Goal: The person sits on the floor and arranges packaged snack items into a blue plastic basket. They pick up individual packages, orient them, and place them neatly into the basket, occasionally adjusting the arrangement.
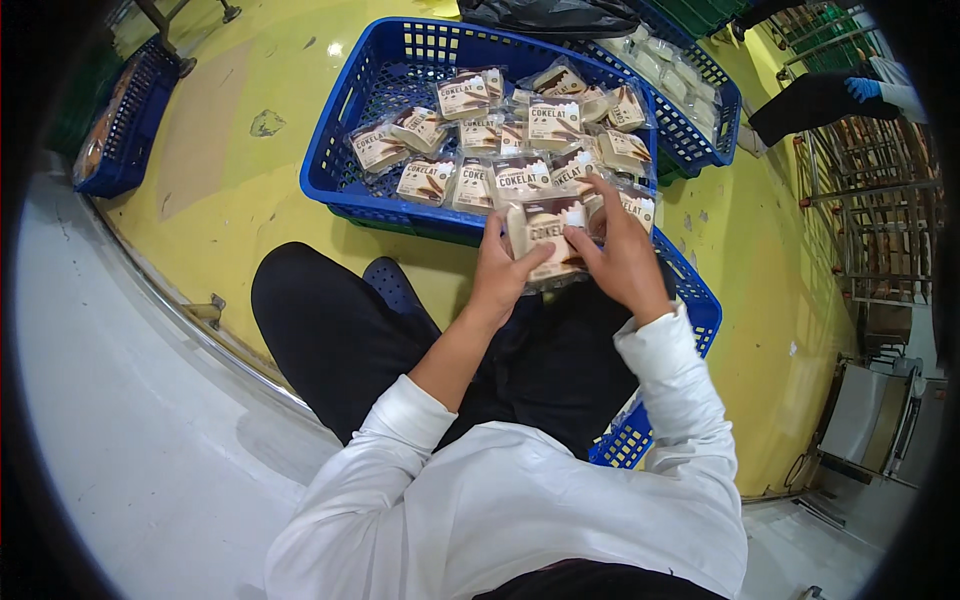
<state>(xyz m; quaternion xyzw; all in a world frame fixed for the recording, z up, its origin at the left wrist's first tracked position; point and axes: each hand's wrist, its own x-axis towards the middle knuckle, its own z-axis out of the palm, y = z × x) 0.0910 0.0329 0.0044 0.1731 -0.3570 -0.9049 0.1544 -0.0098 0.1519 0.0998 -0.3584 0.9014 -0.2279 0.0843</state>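
Head view: left hand [501, 266] and right hand [626, 258] pinch a wrapped packet [549, 226] at the near edge of the blue crate [395, 212]. Looks slick, so a loose grip could drop it.

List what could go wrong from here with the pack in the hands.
The wrapped pack might slip and fall outside the blue crate: the left hand and right hand hold it by the near rim.
Its soft wrapping could crease where the left thumb presses.
The loose packs, lying at uneven angles, may slide if nudged.
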